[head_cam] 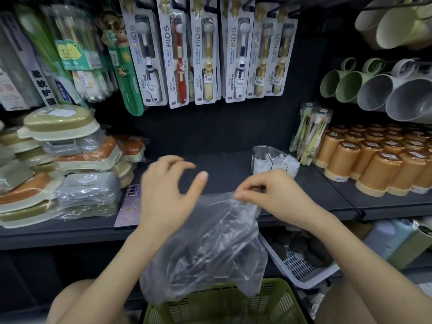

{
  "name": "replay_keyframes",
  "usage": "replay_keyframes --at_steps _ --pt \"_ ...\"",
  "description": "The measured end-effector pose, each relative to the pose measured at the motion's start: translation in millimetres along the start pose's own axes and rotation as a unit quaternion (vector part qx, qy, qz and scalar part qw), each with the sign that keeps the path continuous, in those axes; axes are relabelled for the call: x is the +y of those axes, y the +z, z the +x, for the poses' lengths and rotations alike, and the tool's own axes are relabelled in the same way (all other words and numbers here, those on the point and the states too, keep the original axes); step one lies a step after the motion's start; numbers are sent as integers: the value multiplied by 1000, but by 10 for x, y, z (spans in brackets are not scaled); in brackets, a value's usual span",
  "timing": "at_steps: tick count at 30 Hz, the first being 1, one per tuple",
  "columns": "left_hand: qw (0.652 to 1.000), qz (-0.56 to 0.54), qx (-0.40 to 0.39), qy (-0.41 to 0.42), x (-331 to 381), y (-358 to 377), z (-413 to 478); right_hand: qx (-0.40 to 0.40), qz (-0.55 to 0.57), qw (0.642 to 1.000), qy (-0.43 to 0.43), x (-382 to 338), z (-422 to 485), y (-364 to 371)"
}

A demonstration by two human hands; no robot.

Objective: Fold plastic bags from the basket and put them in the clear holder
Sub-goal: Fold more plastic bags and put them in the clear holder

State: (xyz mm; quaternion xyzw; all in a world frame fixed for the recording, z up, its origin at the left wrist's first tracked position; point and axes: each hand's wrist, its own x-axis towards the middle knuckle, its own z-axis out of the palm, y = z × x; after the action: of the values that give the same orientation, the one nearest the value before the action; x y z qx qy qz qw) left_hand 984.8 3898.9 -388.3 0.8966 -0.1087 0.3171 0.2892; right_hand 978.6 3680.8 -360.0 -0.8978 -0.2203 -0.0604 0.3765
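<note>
Head view: crumpled clear plastic bag (205, 242), hanging over the olive-green slatted plastic basket (224, 305), in front of the dark grey shelf (222, 164). right hand (275, 195): grip pinched on the bag's upper edge. left hand (168, 190): grip apart, fingers spread, at the bag's left edge. clear plastic holder (266, 157): on the shelf beyond the right hand, folded white bags (282, 163) inside.

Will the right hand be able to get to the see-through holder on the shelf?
Probably yes. The clear plastic holder stands on the dark shelf just beyond the right hand, with nothing between them. That hand is pinching the crumpled clear plastic bag, though.
</note>
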Motion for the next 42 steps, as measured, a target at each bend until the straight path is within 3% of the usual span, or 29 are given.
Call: replay_keyframes --at_steps 2,4,7,12,14,19,24,28,31,33,38,42 --pt "987 -128 -78 48 173 55 -10 -7 0 1000 -19 -95 113 -11" --pt "956 -253 -150 -10 253 130 -16 1 38 999 -17 -135 204 -34" --pt "922 -335 -170 -89 219 248 -30 11 106 994 8 -118 261 -41" --pt "899 -402 -109 -134 138 285 -26 87 202 975 32 16 131 32" --pt "885 -425 -78 -174 78 267 13 115 194 974 26 113 -2 69" --pt "850 -465 -32 -246 -155 221 119 95 148 984 -2 395 -279 278" --pt "778 -537 -3 -326 -271 205 154 25 24 999 -40 526 -316 593" --pt "738 -577 28 -349 -326 181 161 59 -24 996 -63 521 -228 792" --pt "660 -646 42 -380 -416 145 140 78 -8 996 -40 560 -208 770" --pt "628 -671 61 -389 -536 88 155 71 9 997 -25 622 -243 672" --pt "604 -681 75 -408 -794 -40 160 44 70 996 15 756 -376 344" --pt "642 -643 69 -412 -829 -42 133 39 180 983 21 731 -432 139"
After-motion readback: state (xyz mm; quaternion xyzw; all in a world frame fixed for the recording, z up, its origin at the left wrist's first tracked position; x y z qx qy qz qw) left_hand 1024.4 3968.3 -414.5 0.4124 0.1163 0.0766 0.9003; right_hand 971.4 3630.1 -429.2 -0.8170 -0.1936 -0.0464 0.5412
